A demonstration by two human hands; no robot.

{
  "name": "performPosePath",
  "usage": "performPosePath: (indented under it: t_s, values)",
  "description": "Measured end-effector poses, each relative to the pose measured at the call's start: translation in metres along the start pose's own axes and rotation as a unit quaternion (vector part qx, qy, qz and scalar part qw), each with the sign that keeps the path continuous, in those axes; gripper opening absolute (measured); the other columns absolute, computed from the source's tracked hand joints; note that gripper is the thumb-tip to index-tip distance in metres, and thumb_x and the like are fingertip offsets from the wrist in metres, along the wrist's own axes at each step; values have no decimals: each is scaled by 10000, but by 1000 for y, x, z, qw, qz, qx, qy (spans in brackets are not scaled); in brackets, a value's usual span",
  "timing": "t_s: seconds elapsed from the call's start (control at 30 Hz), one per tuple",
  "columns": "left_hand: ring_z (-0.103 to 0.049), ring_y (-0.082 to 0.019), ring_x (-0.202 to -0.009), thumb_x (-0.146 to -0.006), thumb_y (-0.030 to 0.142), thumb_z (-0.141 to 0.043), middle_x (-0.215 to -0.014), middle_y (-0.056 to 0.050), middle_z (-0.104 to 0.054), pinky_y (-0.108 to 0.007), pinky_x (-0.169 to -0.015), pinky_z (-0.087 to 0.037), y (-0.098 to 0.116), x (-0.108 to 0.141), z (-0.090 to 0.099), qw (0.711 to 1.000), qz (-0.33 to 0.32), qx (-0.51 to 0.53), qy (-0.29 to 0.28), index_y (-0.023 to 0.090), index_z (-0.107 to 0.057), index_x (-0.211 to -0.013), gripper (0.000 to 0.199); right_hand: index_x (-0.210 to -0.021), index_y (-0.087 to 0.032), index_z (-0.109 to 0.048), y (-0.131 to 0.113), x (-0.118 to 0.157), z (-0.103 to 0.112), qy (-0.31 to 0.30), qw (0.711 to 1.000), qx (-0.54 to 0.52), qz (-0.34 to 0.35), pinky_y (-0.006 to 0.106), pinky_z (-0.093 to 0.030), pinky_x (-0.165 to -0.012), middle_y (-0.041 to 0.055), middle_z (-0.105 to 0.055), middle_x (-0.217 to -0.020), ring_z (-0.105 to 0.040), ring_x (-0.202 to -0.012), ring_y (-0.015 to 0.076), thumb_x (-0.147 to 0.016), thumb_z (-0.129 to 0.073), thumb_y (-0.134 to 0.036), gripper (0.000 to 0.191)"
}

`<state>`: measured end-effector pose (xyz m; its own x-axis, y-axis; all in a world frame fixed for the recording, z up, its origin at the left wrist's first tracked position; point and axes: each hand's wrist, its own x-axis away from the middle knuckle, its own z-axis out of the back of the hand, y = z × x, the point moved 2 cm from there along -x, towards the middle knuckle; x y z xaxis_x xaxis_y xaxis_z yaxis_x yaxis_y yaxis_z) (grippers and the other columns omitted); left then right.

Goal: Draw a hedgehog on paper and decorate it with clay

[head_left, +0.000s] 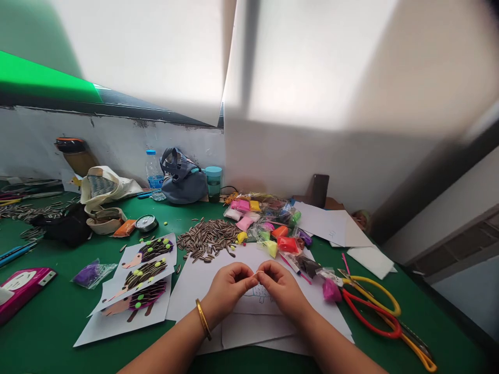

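My left hand (230,292) and my right hand (287,292) meet above white paper (249,332), thumbs and fingertips pinched together. Between the fingertips shows a tiny pale, possibly orange-tinted bit, too small to name. A hedgehog-like outline drawing (260,292) on the paper is partly covered by my hands. Beyond them lies a heap of sunflower seeds (208,236). Bags of coloured modelling clay (287,244) are piled to its right. Left of my hands overlap three cards (146,267) with hedgehogs made of clay and seeds, dotted with yellow-green balls.
Yellow- and red-handled scissors (370,298) lie at the right. A purple clay bag (91,272) and a pink box-like object (27,291) are on the green table (78,332) at left. A bottle (155,174), grey-blue bag (184,179), cup (213,184) and phone (319,190) stand along the wall.
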<state>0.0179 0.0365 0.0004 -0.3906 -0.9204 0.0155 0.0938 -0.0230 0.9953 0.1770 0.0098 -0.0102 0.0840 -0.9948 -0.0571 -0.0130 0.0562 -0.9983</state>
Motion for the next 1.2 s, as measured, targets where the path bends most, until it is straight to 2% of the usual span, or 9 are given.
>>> performPosePath:
  t_s: [0.13, 0.3, 0.47, 0.57, 0.67, 0.83, 1.0, 1.1, 1.2]
  values:
    - [-540, -165, -691, -646, 428, -785, -731, -20, -620, -267, -653, -439, 2, 1, -2, 1000, -3, 10, -26, 163, -654, -780, 325, -804, -200, -568, 0, -1, 1, 11, 999, -47, 0, 306, -436, -758, 23, -657, -799, -589, -815, 190, -815, -665, -474, 291]
    - [-501, -152, -648, -776, 506, -662, -678, -9, -582, -254, -612, -396, 5, 2, -2, 998, -25, -60, -1, 168, -639, -714, 344, -776, -189, -583, 4, -3, 3, 34, 999, -19, 7, 274, -402, -664, -5, -579, -727, -517, -709, 157, -781, -688, -474, 304]
    - [-538, -172, -702, -818, 485, -610, -730, -28, -619, -264, -654, -418, 1, 1, 0, 997, -36, -61, -22, 167, -663, -769, 325, -775, -191, -568, 4, -3, 4, 46, 999, -29, 3, 268, -397, -653, -15, -549, -711, -502, -695, 150, -779, -682, -497, 326]
    - [-561, -186, -745, -754, 414, -686, -787, -36, -639, -273, -682, -434, -3, 0, 0, 997, -36, -68, -21, 173, -669, -821, 251, -789, -197, -560, 2, -1, 3, 33, 998, -49, -6, 291, -429, -705, 12, -618, -770, -555, -752, 174, -781, -682, -511, 336]
    - [-555, -181, -724, -710, 353, -717, -760, -23, -625, -268, -664, -431, -5, 0, -2, 997, -27, -73, -20, 179, -645, -781, 201, -793, -196, -572, 3, -1, 1, 18, 999, -49, -6, 302, -444, -728, 23, -642, -804, -577, -784, 186, -782, -688, -510, 334]
    - [-532, -172, -708, -789, 453, -638, -723, -18, -605, -265, -664, -422, -2, 0, -5, 997, -43, -61, -22, 178, -616, -713, 286, -799, -197, -598, 6, -1, 0, 19, 1000, -10, 14, 266, -413, -657, -12, -562, -749, -513, -710, 153, -804, -674, -487, 299]
    - [-520, -164, -680, -716, 434, -717, -705, -7, -588, -262, -639, -416, -5, 0, -4, 999, -29, -36, -8, 173, -613, -715, 281, -814, -195, -598, 4, 0, 0, 15, 1000, -19, 16, 270, -423, -692, -5, -571, -780, -523, -748, 157, -819, -667, -469, 283]
    - [-514, -159, -689, -621, 362, -807, -745, 0, -591, -259, -640, -421, -6, 1, -3, 999, -25, -36, -6, 177, -620, -793, 314, -814, -196, -591, 1, 0, 0, 20, 1000, -17, 7, 279, -432, -713, 3, -588, -797, -542, -775, 169, -820, -662, -482, 295]
    - [-530, -159, -720, -685, 352, -774, -828, -11, -615, -264, -666, -436, -4, 1, -2, 998, -45, -43, 12, 190, -622, -901, 310, -813, -197, -593, 2, 0, -1, 13, 1000, -12, 4, 282, -432, -715, 6, -604, -797, -554, -780, 174, -820, -662, -487, 298]
